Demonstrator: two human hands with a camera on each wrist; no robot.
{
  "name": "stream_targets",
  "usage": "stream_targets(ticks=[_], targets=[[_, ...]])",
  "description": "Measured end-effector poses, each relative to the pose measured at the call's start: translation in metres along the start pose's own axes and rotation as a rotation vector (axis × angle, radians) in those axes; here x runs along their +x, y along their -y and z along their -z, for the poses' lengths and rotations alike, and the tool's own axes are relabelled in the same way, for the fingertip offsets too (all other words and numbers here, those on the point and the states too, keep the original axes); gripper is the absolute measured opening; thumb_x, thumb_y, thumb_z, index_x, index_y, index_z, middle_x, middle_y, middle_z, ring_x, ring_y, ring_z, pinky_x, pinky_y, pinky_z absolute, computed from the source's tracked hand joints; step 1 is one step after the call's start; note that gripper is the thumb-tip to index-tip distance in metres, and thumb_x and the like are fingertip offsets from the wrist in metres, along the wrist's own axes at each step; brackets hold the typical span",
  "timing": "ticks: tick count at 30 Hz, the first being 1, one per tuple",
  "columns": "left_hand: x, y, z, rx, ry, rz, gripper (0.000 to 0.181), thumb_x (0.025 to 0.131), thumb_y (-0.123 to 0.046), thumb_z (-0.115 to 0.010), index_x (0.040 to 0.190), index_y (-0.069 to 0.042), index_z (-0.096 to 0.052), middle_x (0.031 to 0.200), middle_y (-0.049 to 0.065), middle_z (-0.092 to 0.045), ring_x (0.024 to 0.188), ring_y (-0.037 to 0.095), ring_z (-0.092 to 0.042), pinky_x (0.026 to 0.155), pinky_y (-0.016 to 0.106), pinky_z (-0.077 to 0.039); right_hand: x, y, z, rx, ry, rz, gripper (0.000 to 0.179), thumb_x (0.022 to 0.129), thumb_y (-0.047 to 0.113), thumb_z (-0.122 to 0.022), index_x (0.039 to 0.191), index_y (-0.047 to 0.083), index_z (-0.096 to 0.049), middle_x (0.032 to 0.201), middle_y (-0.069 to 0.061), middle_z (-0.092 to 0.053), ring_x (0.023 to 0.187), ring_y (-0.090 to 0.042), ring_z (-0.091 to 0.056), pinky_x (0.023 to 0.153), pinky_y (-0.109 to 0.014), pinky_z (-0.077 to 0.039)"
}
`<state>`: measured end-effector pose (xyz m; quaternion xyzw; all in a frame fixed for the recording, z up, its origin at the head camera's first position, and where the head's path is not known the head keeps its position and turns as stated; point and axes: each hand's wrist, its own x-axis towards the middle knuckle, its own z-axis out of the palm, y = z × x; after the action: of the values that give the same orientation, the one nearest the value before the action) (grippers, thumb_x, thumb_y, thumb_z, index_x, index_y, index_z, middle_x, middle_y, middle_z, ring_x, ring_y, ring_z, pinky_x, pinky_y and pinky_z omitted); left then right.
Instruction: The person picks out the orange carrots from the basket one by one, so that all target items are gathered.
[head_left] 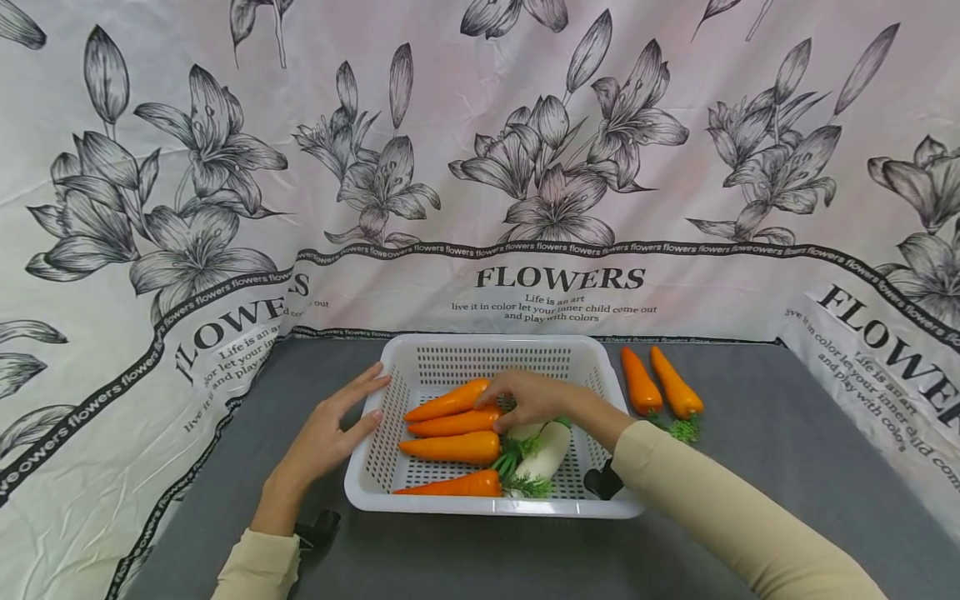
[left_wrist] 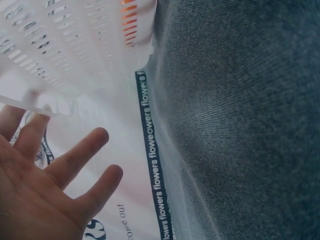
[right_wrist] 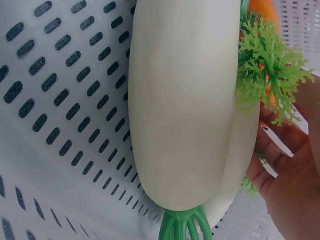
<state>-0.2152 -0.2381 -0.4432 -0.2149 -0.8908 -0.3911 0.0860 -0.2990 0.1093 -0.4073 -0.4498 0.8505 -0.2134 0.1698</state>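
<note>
A white perforated basket [head_left: 491, 505] stands on the grey table, with several orange carrots lying in its left and middle part. My right hand [head_left: 528, 398] reaches in over the right side and grips the leafy end of one carrot [head_left: 450, 424], whose green leaves [right_wrist: 275, 65] show beside the fingers in the right wrist view. Under this hand lies a white radish [head_left: 545, 454]; close up, a second one [right_wrist: 245, 145] shows partly behind the first. My left hand [head_left: 330, 433] touches the basket's left rim with spread fingers, and its palm shows in the left wrist view.
Two more carrots [head_left: 640, 383] lie on the table right of the basket, leaves toward me. A flower-printed cloth [head_left: 555, 225] hangs behind the table and along both sides. Grey table surface [head_left: 787, 467] extends to the right of the basket.
</note>
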Motion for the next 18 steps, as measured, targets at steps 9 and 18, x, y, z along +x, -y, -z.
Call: stream_targets(ticks=[9,18], targets=[[-0.0009,-0.0001,-0.0002,-0.003,-0.001,0.004,0.052,0.1,-0.029,-0.06,0.151,-0.022,-0.051,0.166,0.004,-0.035,0.149,0.041,-0.038,0.112,0.071,-0.034,-0.0019,-0.0003,-0.0016,-0.062,0.053,-0.034,0.047,0.094,0.023,-0.073,0.139,0.014,-0.063,0.138,-0.004,-0.066,0.125,-0.023,-0.061,0.111,-0.046,-0.043],[-0.0003,0.0006,-0.0004,-0.006,-0.001,0.001,0.053,0.1,-0.03,-0.06,0.152,-0.023,-0.051,0.166,0.003,-0.035,0.149,0.042,-0.039,0.111,0.071,-0.035,-0.0014,-0.0037,-0.001,0.042,0.025,-0.028,0.039,0.095,0.023,-0.072,0.131,0.009,-0.067,0.127,-0.006,-0.07,0.115,-0.023,-0.063,0.104,-0.045,-0.05]])
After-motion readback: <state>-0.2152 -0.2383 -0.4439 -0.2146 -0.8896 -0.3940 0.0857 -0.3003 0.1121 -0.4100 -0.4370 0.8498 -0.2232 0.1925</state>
